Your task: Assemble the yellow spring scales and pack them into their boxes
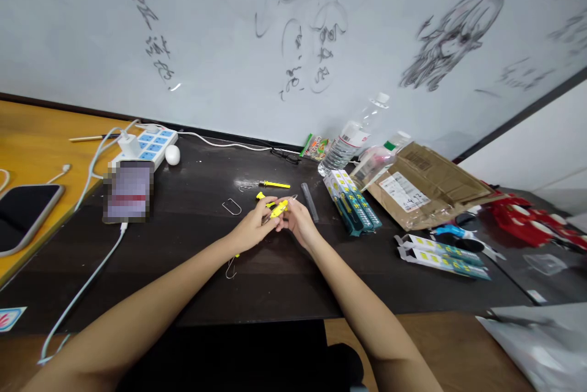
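Note:
Over the dark table, both my hands meet at a small bright yellow plastic piece (279, 208) with a thin metal wire at its upper end. My left hand (253, 225) pinches it from the left. The fingers of my right hand (298, 221) close on its right side, near the wire. Another yellow piece (260, 196) shows just behind my left fingers. Beyond them lies a thin yellow stick with a black end (276, 184), beside a small metal hook (246, 188). A bent wire loop (232, 207) and a wire hook (230, 268) lie left of my hands.
A clear tube (310, 202), teal-and-white boxes (351, 202), a water bottle (346, 141) and a cardboard parcel (419, 187) stand or lie to the right. More boxes (443, 256) lie farther right. On the left are a charging phone (131, 190) and a power strip (153, 144).

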